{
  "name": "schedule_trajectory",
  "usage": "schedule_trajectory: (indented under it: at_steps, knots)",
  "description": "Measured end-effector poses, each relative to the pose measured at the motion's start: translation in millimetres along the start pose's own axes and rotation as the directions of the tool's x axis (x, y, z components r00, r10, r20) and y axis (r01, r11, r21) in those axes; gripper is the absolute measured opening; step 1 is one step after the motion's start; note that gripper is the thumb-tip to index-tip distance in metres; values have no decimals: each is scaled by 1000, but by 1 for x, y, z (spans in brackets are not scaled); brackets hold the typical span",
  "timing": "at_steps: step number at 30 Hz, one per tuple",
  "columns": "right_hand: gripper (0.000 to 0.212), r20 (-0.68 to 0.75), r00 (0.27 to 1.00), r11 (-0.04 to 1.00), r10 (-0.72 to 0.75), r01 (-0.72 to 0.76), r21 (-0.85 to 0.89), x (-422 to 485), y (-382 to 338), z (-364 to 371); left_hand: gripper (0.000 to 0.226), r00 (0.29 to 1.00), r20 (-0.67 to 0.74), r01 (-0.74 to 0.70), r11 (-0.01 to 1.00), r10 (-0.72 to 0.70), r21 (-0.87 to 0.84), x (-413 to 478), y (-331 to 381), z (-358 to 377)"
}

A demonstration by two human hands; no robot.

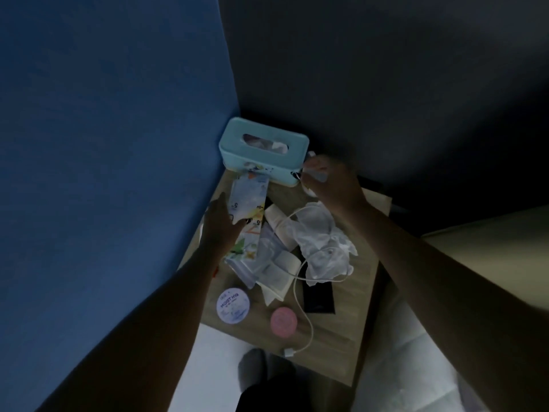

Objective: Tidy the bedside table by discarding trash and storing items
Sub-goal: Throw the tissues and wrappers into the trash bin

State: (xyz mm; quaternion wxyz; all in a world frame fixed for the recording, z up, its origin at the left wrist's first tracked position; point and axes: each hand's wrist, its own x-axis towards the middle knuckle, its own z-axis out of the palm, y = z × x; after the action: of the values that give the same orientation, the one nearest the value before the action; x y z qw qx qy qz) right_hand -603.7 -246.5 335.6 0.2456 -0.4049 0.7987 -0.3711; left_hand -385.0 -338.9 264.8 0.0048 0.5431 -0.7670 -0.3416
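In the head view, the wooden table stood in a corner between a blue wall and a dark one. The left hand held a pale packet by its near end, with the fingers closed on it. The packet's far end reached the front of the teal box at the table's back corner. The right hand was just beside the box's right end, its fingers bunched and pinching a small white wad.

Between the arms lay more sachets, folded paper and a crumpled tissue. A white cable crossed the tissue and a black phone, ending in a plug by the front edge. A round tin and a pink jar sat near the front.
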Motion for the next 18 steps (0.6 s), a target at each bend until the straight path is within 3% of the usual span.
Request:
schedule_trajectory:
  at_steps: [5, 8, 12, 18]
  knots:
    - [22, 58, 998, 998, -4, 7, -67, -12, -6, -6, 53, 989, -61, -138, 990, 137, -18, -25, 9, -19]
    - [20, 69, 987, 979, 146, -134, -155, -29, -21, -22, 23, 989, -50, -139, 990, 141, 37, -51, 16, -41]
    - [26, 30, 971, 969, 236, -233, -84, -63, -32, -28, 26, 990, -1, -141, 985, 141, 101, -85, 24, -72]
    - [32, 17, 982, 981, 186, -185, -63, -65, -20, -7, 26, 981, -111, -156, 987, 160, 44, -90, 11, -63]
